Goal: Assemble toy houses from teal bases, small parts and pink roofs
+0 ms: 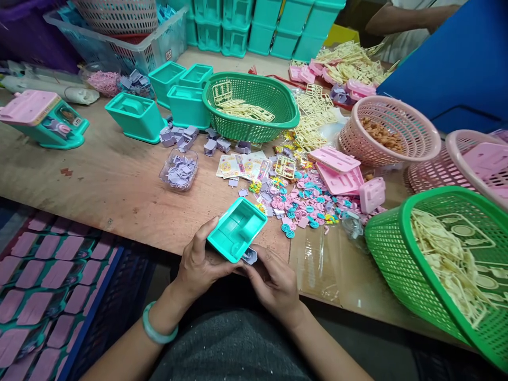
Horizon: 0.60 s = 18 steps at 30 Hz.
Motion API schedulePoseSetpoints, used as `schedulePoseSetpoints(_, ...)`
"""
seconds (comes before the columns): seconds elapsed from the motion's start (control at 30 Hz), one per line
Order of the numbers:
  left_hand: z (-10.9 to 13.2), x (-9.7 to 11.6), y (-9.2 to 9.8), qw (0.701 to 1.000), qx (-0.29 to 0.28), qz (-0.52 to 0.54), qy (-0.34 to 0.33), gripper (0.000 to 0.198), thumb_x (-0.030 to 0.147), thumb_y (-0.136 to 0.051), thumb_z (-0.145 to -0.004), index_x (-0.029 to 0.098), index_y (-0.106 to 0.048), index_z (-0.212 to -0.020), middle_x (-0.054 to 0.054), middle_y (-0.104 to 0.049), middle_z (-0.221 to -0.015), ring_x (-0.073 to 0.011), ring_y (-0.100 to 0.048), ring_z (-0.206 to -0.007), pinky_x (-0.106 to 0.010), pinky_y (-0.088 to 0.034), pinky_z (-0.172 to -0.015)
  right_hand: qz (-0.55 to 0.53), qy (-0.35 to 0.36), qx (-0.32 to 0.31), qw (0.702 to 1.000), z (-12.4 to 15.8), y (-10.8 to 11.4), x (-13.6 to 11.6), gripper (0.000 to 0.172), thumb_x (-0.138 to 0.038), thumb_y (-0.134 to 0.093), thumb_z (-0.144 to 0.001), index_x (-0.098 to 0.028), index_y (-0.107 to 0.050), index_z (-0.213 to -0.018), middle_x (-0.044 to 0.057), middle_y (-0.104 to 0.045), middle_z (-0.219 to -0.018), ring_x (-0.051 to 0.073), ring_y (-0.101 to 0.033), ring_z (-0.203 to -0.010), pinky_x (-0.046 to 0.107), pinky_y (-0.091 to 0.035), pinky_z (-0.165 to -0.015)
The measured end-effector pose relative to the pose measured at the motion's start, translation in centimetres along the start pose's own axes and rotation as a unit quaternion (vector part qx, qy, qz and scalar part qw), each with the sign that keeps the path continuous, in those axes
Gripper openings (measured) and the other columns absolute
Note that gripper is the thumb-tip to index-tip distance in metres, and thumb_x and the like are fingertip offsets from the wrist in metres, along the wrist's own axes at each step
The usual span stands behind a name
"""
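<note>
My left hand [197,264] is wrapped round a teal plastic box [227,236], thumb along its left side. The box is tilted, its open top towards me, with a raised rounded part inside. At the box's lower right side, my right hand [277,281] pinches a small lilac-grey plastic part [250,256]. That part touches or sits against the box; how it joins is hidden. Beyond the box lie loose pink and blue spiral pieces [304,203], small lilac pieces and sticker sheets [244,165]. A clear tub [179,182] of flat lilac pieces stands to the left.
A green basket [252,132] with cream frames stands behind; another green basket [391,259] is at right. Pink baskets [426,143] stand behind that. Teal boxes [135,124] and a pink-topped one [29,108] stand left. A crate of finished-looking units [43,275] is below left. Another person's arm [408,20] shows behind.
</note>
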<state>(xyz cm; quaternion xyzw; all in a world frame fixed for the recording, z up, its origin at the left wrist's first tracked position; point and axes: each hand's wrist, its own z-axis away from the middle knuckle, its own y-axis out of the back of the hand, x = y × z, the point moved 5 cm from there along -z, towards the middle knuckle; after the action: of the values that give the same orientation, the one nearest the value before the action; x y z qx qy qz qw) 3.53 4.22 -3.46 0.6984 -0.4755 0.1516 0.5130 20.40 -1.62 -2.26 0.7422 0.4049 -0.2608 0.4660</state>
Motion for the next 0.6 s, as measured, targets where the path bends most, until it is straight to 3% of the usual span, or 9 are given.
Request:
schedulePoseSetpoints(0.27,0.05,0.04,-0.02,1.0,-0.012,0.004,0.009,0.093,0.055,-0.08,-0.075,0.028,-0.032,-0.15,-0.013,-0.068,-0.13,-0.0302,-0.073,-0.111,-0.04,-0.063,-0.087,0.015,0.014,0.0,1.0,-0.48,0.33,-0.35,0.028,-0.013,-0.067,-0.091,-0.019,-0.066,-0.118,0.009,-0.077,-0.099,0.021,-0.076,-0.088,0.031,-0.063,-0.079)
schedulePoseSetpoints(0.47,-0.23,0.48,0.14,1.0,0.0,-0.007,-0.015,0.085,0.055,-0.075,-0.08,0.025,-0.034,-0.148,-0.015,-0.068,-0.129,-0.0293,-0.072,-0.111,-0.039,-0.063,-0.088,-0.006,-0.006,-0.027,1.0,-0.6,0.52,-0.06,0.024,-0.018,-0.068,-0.093,-0.019,-0.068,-0.116,0.008,-0.078,-0.099,0.02,-0.076,-0.087,0.03,-0.064,-0.078)
schedulePoseSetpoints(0.6,-0.48,0.9,0.36,1.0,-0.007,-0.021,-0.011,0.088,0.052,-0.08,-0.077,0.024,-0.034,-0.146,-0.015,-0.067,-0.129,-0.0298,-0.072,-0.112,-0.04,-0.062,-0.09,0.029,0.02,-0.014,0.999,-0.43,0.55,-0.45,0.026,-0.014,-0.068,-0.092,-0.017,-0.067,-0.117,0.01,-0.078,-0.099,0.021,-0.076,-0.088,0.03,-0.063,-0.079)
